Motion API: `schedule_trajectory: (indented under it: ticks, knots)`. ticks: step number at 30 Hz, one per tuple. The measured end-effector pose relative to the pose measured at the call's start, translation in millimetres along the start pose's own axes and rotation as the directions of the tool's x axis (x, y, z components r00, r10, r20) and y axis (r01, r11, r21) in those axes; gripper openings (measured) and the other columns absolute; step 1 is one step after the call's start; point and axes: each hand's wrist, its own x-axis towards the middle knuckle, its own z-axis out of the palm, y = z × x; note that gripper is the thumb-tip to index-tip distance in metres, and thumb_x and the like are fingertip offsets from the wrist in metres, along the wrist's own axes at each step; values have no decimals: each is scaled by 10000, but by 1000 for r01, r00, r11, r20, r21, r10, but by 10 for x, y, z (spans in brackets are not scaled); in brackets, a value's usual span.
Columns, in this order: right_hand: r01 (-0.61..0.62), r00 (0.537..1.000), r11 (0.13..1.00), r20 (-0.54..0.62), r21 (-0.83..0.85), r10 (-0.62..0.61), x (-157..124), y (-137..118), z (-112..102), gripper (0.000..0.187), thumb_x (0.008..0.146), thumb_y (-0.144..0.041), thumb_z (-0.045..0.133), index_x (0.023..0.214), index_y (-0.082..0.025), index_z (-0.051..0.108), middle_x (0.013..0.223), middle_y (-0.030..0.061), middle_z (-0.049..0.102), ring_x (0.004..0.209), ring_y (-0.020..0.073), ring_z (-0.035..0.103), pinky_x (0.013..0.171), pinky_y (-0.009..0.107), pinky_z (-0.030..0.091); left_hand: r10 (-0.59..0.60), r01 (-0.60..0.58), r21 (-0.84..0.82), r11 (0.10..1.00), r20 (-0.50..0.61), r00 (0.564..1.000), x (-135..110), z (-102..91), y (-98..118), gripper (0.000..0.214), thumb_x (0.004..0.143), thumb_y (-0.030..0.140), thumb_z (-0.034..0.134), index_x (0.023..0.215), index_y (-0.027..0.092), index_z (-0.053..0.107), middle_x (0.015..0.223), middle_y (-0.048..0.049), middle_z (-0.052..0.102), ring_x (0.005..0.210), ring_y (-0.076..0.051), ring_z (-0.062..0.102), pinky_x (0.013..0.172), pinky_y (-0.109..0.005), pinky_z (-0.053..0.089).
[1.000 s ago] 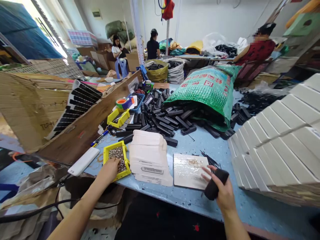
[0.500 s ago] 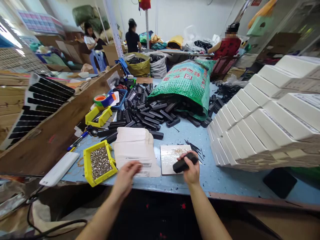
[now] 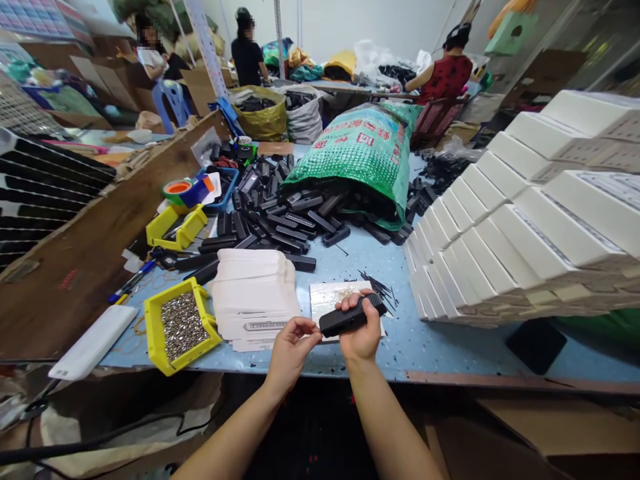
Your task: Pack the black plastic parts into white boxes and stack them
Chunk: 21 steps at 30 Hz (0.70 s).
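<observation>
My right hand (image 3: 364, 331) is wrapped around a black oblong plastic case (image 3: 345, 320) with a ribbed-looking surface, held tilted above a white board (image 3: 320, 295). My left hand (image 3: 295, 340) is closed in a pinch at the left end of that case. Whatever sits between its fingertips is too small to make out. A stack of flat white printed cards (image 3: 255, 283) lies just beyond my left hand. Farther left, a yellow bin (image 3: 155, 343) holds many small shiny metal pieces (image 3: 183, 323).
Many similar black cases (image 3: 285, 233) spill from a green woven sack (image 3: 350, 157). White boxes (image 3: 480, 233) are stacked high at right. Thin black strips (image 3: 380, 287) lie beside the board. A wooden panel (image 3: 100, 227) edges the table's left. Several people sit or stand at the back.
My left hand has moved right, from over the cards to the end of the black case. My right hand has turned the case slightly. The camera view has shifted.
</observation>
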Motion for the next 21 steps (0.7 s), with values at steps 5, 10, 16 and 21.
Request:
schedule_trajectory:
  ticks: [5, 10, 16, 21]
  knots:
    - [-56, 997, 998, -52, 39, 58, -32, 77, 29, 212, 737, -351, 586, 868, -241, 462, 648, -71, 444, 571, 101, 493, 631, 291, 484, 47, -46, 67, 997, -5, 999, -28, 10, -15, 315, 617, 287, 797, 702, 191, 509, 682, 12, 636, 655, -127, 612, 663, -254, 509]
    - [-84, 992, 996, -93, 42, 88, -40, 109, -9, 183, 731, -316, 596, 836, -232, 471, 609, -80, 449, 520, 86, 473, 584, 261, 463, 175, -174, 279, 945, 19, 984, -40, -140, -187, 215, 753, 319, 696, 770, 202, 517, 770, -31, 659, 750, -171, 640, 740, -311, 520]
    - [329, 918, 843, 352, -426, -181, 161, 190, -437, 177, 658, -319, 691, 672, -225, 542, 594, -19, 574, 557, 165, 565, 574, 327, 476, 321, -370, 897, 243, 286, 903, 146, -1005, -137, 439, 726, 241, 705, 1140, 214, 562, 1241, -136, 562, 1192, -329, 503, 1005, -520, 391]
    - [128, 990, 750, 128, -649, -58, 618, 366, -718, 301, 729, -401, 635, 924, -193, 540, 668, -10, 607, 615, 183, 600, 679, 382, 517, 55, -347, 938, -25, 348, 936, 264, -1180, 120, 438, 699, 159, 705, 1115, 173, 570, 1216, -169, 569, 1171, -348, 502, 995, -526, 352]
